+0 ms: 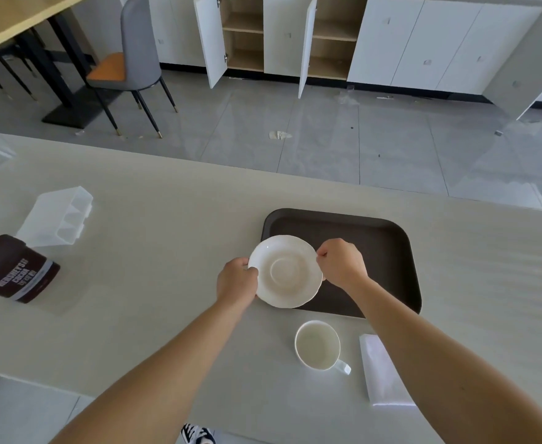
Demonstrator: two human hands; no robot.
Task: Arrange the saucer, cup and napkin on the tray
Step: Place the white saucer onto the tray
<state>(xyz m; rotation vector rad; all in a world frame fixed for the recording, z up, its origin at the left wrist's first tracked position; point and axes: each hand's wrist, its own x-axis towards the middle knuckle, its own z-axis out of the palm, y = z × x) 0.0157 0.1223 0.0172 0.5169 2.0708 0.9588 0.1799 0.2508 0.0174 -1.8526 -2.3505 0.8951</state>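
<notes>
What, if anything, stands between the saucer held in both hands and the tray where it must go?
Nothing visible does. The left hand and right hand hold the saucer over the near left corner of the brown tray, which is bare. The cup and napkin lie on the counter, nearer the person.

The right arm hides part of the napkin [380, 373].

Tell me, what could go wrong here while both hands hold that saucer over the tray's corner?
The saucer is pinched only at its rim by the left hand and right hand, so it might slip. It overhangs the tray edge and could land tilted. A forearm might also nudge the cup.
</notes>
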